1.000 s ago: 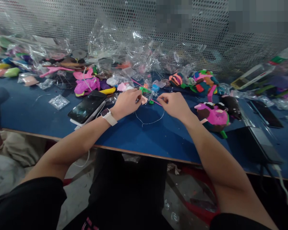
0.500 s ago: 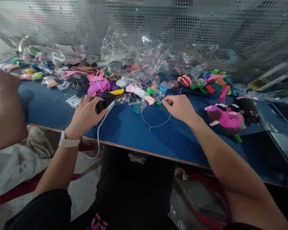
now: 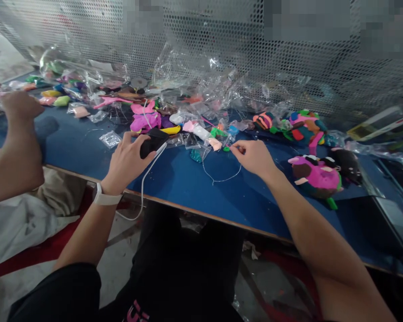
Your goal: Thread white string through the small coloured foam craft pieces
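Observation:
My left hand (image 3: 127, 158) is wrapped round a black object (image 3: 152, 142) whose kind I cannot make out; a white cable (image 3: 143, 183) runs from beside it over the table edge. The fingertips of my right hand (image 3: 255, 157) are pinched together just beside a small green clay piece (image 3: 226, 149), with a tiny pink bit at the tips. A thin pale string (image 3: 224, 180) curves below them in a loop on the blue table (image 3: 195, 197). Whether the right fingers hold the string or the pink bit is too small to tell.
Clay lumps and clear plastic bags (image 3: 201, 85) line the back against a perforated metal panel (image 3: 218, 31). A magenta clay figure (image 3: 325, 174) stands at right, near a dark flat device (image 3: 383, 219). Another person's arm (image 3: 16, 143) rests at the left.
The view has shifted slightly, so the table's things appear a little lower and mostly farther right. Both my hands keep nearly the same pose and place. The other person's hand has shifted slightly.

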`<action>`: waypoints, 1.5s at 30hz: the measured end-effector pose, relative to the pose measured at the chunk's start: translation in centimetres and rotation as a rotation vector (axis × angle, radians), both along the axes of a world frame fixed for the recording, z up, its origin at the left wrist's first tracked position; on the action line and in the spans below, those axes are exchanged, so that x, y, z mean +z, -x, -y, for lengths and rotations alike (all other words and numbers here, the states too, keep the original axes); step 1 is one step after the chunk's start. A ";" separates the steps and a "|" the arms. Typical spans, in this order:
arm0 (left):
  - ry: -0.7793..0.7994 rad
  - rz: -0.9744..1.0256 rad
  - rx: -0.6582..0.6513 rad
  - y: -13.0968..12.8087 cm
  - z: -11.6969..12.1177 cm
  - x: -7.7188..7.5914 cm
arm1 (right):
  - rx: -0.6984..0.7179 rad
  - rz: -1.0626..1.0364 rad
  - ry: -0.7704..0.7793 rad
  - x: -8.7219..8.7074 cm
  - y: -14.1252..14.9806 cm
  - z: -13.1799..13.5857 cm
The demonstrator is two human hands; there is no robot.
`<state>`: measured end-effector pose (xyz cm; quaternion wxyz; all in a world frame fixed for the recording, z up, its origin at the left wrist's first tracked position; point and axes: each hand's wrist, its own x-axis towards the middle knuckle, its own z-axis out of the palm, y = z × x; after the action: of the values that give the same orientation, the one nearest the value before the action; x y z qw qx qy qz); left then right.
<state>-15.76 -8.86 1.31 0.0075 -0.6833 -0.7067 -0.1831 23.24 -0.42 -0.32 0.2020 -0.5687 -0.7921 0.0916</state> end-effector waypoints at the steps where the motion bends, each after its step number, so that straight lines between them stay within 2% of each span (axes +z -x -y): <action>1: 0.006 -0.011 -0.003 -0.1 0.0 0.0 | 0.001 0.001 0.001 0.0 0.0 0.0; 23: -0.011 -0.027 0.012 -0.2 0.4 0.0 | 0.007 0.010 0.015 -0.2 0.1 -0.2; 32: 0.009 -0.108 0.069 -1.7 -1.8 0.7 | 0.016 0.007 0.012 -0.8 -0.1 -0.4; 36: -0.006 -0.105 0.085 -2.0 -2.3 0.5 | 0.018 0.017 0.017 -0.6 0.0 -0.3; 40: 0.020 -0.114 0.113 -1.7 -1.8 0.0 | 0.009 0.018 0.034 -0.4 0.0 -0.2; 45: -0.004 -0.066 0.085 -1.3 -0.8 -0.5 | 0.005 0.028 0.043 -0.4 0.1 -0.2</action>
<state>-14.50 -8.05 0.83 0.0399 -0.6582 -0.7342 -0.1616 23.11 -0.25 -0.69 0.1786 -0.5723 -0.7940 0.1011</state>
